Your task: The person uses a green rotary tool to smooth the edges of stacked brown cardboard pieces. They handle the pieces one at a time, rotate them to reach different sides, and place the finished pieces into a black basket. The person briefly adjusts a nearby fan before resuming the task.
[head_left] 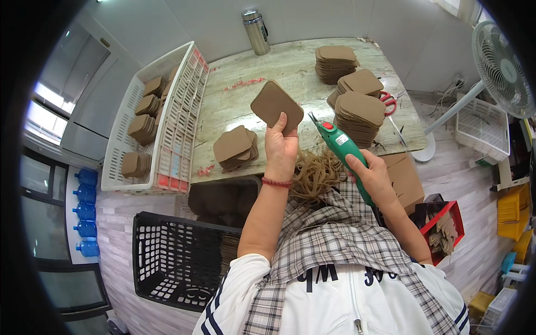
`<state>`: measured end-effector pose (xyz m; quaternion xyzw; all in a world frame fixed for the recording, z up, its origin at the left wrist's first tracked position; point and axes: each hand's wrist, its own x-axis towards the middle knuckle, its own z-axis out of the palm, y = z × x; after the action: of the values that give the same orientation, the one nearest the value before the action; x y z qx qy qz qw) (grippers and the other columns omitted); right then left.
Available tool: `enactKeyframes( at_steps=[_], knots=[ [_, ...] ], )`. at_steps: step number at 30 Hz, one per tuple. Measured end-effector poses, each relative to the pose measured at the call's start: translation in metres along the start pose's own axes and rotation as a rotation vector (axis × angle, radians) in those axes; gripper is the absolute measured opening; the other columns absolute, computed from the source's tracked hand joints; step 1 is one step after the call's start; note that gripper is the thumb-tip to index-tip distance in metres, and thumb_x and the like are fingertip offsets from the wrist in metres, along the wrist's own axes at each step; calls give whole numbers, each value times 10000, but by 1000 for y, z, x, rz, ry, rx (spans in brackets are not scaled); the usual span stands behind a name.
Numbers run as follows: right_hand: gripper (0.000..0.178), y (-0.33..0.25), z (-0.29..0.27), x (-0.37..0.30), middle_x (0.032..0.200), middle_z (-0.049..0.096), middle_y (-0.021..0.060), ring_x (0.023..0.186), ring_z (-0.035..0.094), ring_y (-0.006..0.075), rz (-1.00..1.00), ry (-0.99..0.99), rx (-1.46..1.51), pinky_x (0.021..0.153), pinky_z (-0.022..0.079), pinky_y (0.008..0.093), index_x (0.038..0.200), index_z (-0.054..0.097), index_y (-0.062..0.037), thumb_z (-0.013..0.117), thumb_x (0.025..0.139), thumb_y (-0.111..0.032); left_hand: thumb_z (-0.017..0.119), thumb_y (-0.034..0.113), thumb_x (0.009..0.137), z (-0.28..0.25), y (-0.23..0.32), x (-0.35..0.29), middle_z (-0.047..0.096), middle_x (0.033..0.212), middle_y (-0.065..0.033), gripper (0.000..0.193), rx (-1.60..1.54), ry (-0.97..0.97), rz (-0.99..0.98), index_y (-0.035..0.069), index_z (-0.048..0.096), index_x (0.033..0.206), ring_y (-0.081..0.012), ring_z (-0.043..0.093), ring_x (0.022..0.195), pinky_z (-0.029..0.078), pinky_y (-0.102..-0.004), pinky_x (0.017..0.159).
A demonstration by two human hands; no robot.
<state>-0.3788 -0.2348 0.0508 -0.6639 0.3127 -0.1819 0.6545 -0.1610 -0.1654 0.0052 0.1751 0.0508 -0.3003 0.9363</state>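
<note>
My left hand (283,146) is closed on a brown square pad (274,105) with rounded corners, holding it up over the table with the thumb on its face. Wrapped in my right hand (373,174) is a green handheld electric cutter (334,138) with a red button. Its narrow metal tip points toward the pad's right edge and is apart from it. A loose pile of similar pads (233,146) lies left of my left hand. Taller stacks (359,114) stand beyond the cutter at the right. On my checked apron lies a heap of tan trimmed strips (315,176).
A white crate (187,120) with pad stacks stands on the table's left side. Below it is a black basket (167,262). Red-handled scissors (389,106) lie at the table's right edge. A steel flask (255,32) stands at the back, a fan (505,70) at the right.
</note>
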Motion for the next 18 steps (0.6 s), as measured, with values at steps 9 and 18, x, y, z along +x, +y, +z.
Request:
enactKeyframes(
  at_steps=[9, 18],
  knots=[
    [344, 0, 0, 0, 687, 573, 19, 574, 520, 70, -18, -23, 17, 532, 427, 225, 982, 614, 12, 629, 889, -319, 575, -60, 851, -7, -14, -1, 558, 1209, -112, 401, -11, -78, -14, 32, 479, 1230, -279, 540, 1135, 456, -425, 1012],
    [358, -4, -4, 3, 683, 579, 16, 568, 526, 71, -29, 4, 5, 529, 429, 225, 972, 623, 11, 641, 876, -333, 577, -68, 853, -14, -25, -13, 584, 1155, -106, 338, 119, -126, -60, 21, 502, 1170, -254, 583, 1064, 507, -387, 937]
  ],
)
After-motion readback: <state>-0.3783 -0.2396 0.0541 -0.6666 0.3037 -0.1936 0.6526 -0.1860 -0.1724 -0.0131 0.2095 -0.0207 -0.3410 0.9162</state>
